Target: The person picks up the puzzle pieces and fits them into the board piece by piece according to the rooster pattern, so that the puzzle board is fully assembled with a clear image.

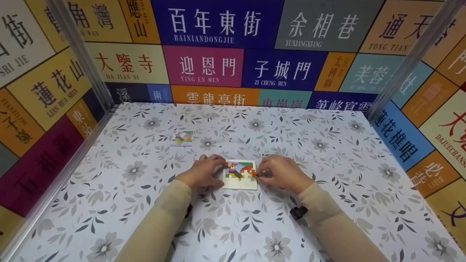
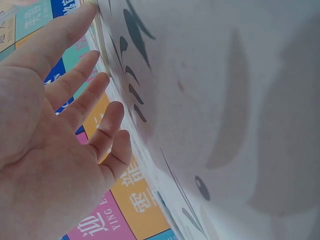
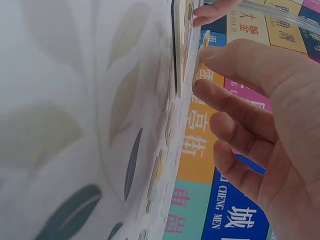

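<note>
A small puzzle board (image 1: 243, 183) with a colourful rooster picture lies flat on the flowered table (image 1: 327, 153). My left hand (image 1: 215, 166) rests at the board's left edge with fairly straight fingers (image 2: 75, 80) that touch it and hold nothing. At the board's right edge, my right hand (image 1: 259, 174) pinches a thin orange puzzle piece (image 1: 253, 174) between thumb and forefinger. The right wrist view shows that piece (image 3: 199, 62) edge-on, just beside the board (image 3: 179, 50).
A small picture card (image 1: 182, 138) showing the same rooster lies farther back on the left. Walls covered in coloured sign panels (image 1: 204, 65) enclose the table on three sides, with metal posts (image 1: 78, 54) at the back corners.
</note>
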{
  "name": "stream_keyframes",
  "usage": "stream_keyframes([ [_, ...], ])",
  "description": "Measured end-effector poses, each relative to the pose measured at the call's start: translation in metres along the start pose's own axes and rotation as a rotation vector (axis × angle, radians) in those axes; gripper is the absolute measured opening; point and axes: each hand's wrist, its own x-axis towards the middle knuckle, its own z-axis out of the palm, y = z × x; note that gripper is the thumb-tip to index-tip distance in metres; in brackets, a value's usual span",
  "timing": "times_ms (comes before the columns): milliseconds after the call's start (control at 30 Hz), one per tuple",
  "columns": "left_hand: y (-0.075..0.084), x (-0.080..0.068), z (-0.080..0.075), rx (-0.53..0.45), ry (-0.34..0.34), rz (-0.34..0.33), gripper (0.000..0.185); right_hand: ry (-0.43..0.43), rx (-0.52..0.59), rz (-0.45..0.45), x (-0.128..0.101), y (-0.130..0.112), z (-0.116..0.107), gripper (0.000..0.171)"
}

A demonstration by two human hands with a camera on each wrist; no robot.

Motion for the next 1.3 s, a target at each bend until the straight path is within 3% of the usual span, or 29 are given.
stream_keyframes([
  [167, -0.001, -0.001, 0.0, 0.021, 0.021, 0.034, 0.052, -0.01, -0.018, -0.026, 0.009, -0.004, 0.004, 0.013],
  [633, -0.001, 0.0, 0.001, -0.021, -0.006, -0.029, 0.053, -0.056, -0.008, -0.027, 0.021, -0.004, 0.013, 0.01],
  [1167, 0.0, 0.0, 0.002, 0.011, 0.009, 0.027, 0.051, -0.081, 0.002, -0.031, 0.021, -0.009, 0.014, 0.015],
  [1300, 0.001, -0.001, 0.001, -0.001, 0.006, 0.012, 0.051, -0.092, -0.008, -0.021, 0.022, -0.01, 0.012, 0.016],
])
